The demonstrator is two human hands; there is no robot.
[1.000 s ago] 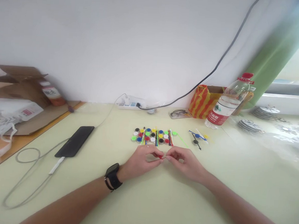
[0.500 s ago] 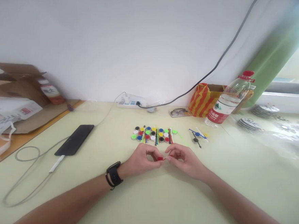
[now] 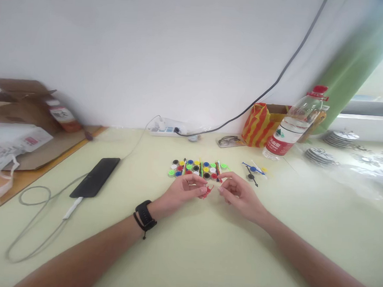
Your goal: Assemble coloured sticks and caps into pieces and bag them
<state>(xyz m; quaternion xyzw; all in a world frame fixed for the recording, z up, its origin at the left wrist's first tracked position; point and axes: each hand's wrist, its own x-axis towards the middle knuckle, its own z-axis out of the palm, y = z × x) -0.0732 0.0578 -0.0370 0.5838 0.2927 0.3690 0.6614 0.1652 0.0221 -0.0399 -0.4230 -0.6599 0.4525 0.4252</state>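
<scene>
Thumb and fingers of my left hand [image 3: 184, 191] pinch a small red plastic spinner piece [image 3: 208, 191], whose pointed end sticks out to the right. My right hand [image 3: 242, 197] hovers just right of it, thumb and forefinger apart, with nothing visible between them. Beyond both hands lie rows of round coloured discs [image 3: 190, 162] in black, white, yellow, blue, green and red. Thin coloured plastic arrows [image 3: 201, 167] lie in bundles between the discs. Farther right are a few spinners with arrows [image 3: 252, 169], blue, black and yellow among them. My fingers cover part of the near row.
A black phone [image 3: 95, 178] with a cable lies at left, near a cardboard box [image 3: 20, 101]. A power strip [image 3: 164, 130] sits by the wall. At right stand a large water bottle [image 3: 289, 128], a striped bag [image 3: 255, 126] and stacked discs [image 3: 320, 156].
My right hand has drawn away from the red piece to the right, opening a gap. My left hand still holds the piece, slightly raised and turned so more of it shows.
</scene>
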